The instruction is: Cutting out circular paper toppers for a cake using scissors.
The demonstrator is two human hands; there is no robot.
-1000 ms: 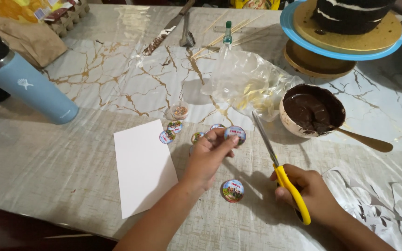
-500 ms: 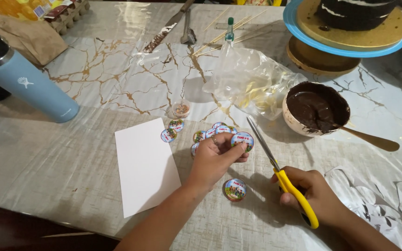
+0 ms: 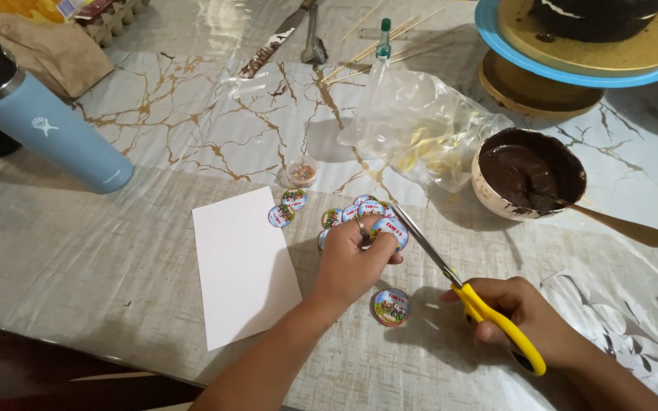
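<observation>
The left hand [image 3: 352,262] rests on the counter [image 3: 100,259] with its fingers curled together onto a round printed sticker [image 3: 390,228], pinched at the fingertips. A ring sits on one finger of this hand. The held sticker lies at the right end of a cluster of similar round stickers [image 3: 321,213], which spreads just beside the upper right corner of a white paper sheet [image 3: 244,266]. One more round sticker [image 3: 391,307] lies alone on the counter, below the left hand and to the right of the sheet.

The right hand [image 3: 531,316] is clamped on the yellow handles of a pair of scissors [image 3: 466,293]. The blades lie together and point up and left, with the tip just beside the held sticker; whether tip and sticker touch cannot be told.

Relative to the white sheet:
- Up and left: a light blue bottle [image 3: 55,129] with a dark lid, lying tilted on the counter.
- Just above the cluster: a small clear cup of sprinkles [image 3: 302,172].
- Up and right: a crumpled clear plastic bag [image 3: 420,133].
- Far right: a bowl of chocolate [image 3: 531,173] with a wooden spoon [image 3: 622,227] leaning out of it.
- Top right: a dark cake on a gold board and blue stand [image 3: 580,46].
</observation>
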